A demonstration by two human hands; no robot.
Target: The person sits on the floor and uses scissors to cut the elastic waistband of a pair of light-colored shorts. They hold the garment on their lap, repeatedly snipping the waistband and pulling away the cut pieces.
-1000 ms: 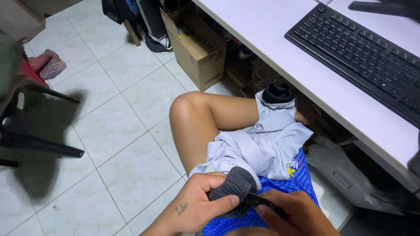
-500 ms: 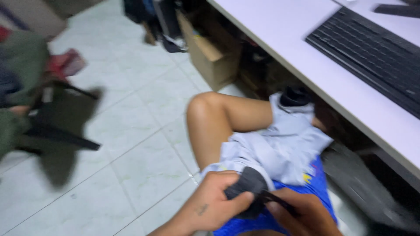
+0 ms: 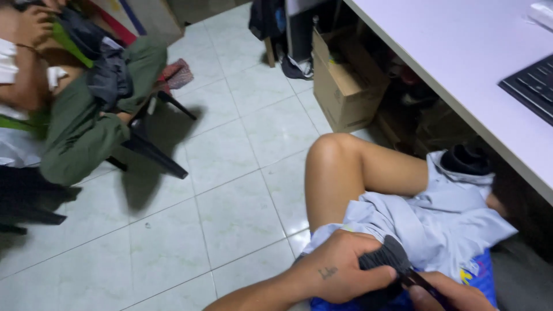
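The dark grey ribbed cuff (image 3: 383, 268) of a garment sits at the bottom of the view, on the person's lap, just above blue shorts (image 3: 481, 276). The left hand (image 3: 340, 270) grips it from the left side, fingers (image 3: 374, 275) curled and clamped on the cuff, thumb on top. The right hand (image 3: 455, 294) comes from the bottom right corner; its fingers are pinched together on a thin dark tool (image 3: 417, 280), prob. a pen or seam ripper, cannot tell which, and the tip touches the cuff. A light grey garment (image 3: 438, 222) lies spread over the thigh behind the hands, w/ a black collar (image 3: 469, 161) at its far end. The bare knee (image 3: 334, 155) is bent up, over a pale tiled floor (image 3: 230, 201). At right is the white bench (image 3: 461, 63), w/ a black keyboard (image 3: 533, 83) at the edge of view. Under the bench stands a cardboard box (image 3: 340, 86). At far left another person in olive trousers (image 3: 86, 115) sits on a black chair (image 3: 150, 147), well apart.
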